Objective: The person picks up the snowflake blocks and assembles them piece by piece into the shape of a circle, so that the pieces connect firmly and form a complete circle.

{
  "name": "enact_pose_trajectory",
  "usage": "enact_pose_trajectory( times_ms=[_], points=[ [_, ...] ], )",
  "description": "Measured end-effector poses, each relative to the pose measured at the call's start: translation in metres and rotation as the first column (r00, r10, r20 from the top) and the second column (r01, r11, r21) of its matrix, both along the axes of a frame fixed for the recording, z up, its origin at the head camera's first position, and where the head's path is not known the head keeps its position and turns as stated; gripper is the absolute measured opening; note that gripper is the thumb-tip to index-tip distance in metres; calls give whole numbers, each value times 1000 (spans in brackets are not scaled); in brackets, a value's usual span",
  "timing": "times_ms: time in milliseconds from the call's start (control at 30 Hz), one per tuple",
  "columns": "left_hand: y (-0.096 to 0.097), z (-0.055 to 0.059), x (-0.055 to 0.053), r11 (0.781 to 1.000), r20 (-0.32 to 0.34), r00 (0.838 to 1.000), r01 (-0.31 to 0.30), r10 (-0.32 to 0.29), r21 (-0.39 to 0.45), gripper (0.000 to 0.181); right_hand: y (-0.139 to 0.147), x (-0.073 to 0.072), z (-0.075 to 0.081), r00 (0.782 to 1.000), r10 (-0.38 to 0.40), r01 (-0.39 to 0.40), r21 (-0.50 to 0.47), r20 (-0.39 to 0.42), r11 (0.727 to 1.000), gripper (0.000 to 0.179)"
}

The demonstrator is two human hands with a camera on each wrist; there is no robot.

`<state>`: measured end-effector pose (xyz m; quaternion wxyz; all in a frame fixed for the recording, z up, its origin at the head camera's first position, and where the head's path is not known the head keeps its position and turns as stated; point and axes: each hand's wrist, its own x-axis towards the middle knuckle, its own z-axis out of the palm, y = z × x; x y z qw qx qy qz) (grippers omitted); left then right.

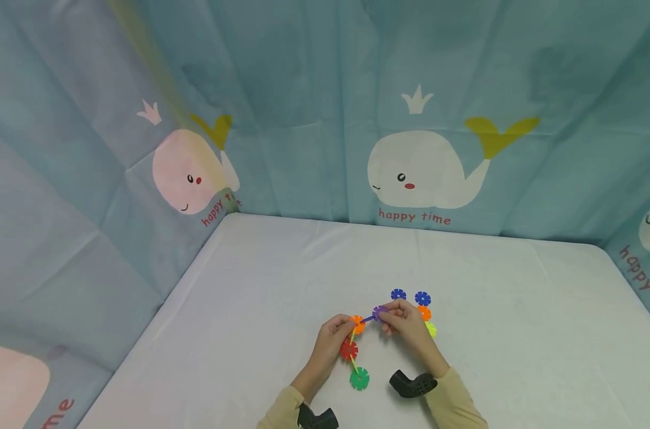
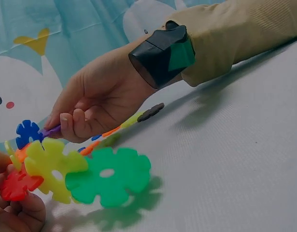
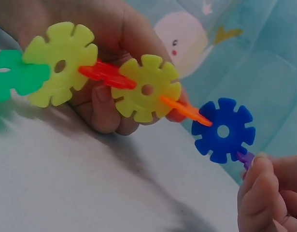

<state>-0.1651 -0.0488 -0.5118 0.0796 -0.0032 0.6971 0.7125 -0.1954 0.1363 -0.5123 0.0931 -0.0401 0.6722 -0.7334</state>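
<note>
A chain of notched plastic flower discs spans both hands above the white table. It runs from a green disc [image 3: 18, 75] through a yellow disc [image 3: 60, 65], a red disc [image 1: 348, 350], a second yellow disc [image 3: 147, 89], an orange disc [image 1: 359, 325] and a blue disc [image 3: 223, 131] to a purple disc [image 1: 379, 314]. My left hand [image 1: 330, 344] pinches the chain at the orange disc, its fingers partly behind the discs in the right wrist view. Between thumb and fingertips, my right hand [image 1: 409, 326] holds the purple disc, mostly covered there. The blue and purple discs are joined at their notches.
Loose discs lie beyond and beside my right hand: a blue disc [image 1: 398, 294], another blue disc [image 1: 423, 298], an orange disc [image 1: 424, 313] and a yellow disc [image 1: 431, 329]. A dark disc [image 2: 150, 112] shows in the left wrist view. Printed curtains [image 1: 303, 119] border the white table [image 1: 249, 286].
</note>
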Motion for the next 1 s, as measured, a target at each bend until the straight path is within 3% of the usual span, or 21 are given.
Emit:
enact_pose_trajectory(
  times_ms=[200, 300, 400, 867, 1000],
  points=[
    [-1, 18, 7, 1000, -19, 1000, 23, -23, -17, 19, 1, 1, 0, 998, 60, -58, -83, 16, 995, 16],
    [1, 28, 10, 999, -30, 999, 19, -21, -35, 19, 3, 2, 1, 997, 75, -74, -91, 12, 993, 15],
    [3, 32, 11, 998, -22, 999, 27, -28, -55, 19, 6, 3, 5, 998, 69, -68, -73, 6, 995, 16],
    [3, 31, 10, 995, -55, 998, 37, -42, -96, 18, 6, 5, 11, 998, 67, -67, -28, -1, 997, 17],
    [3, 24, 7, 995, -55, 998, 36, -41, -92, 17, 6, 4, 12, 998, 61, -60, -30, 24, 998, 16]
  ],
)
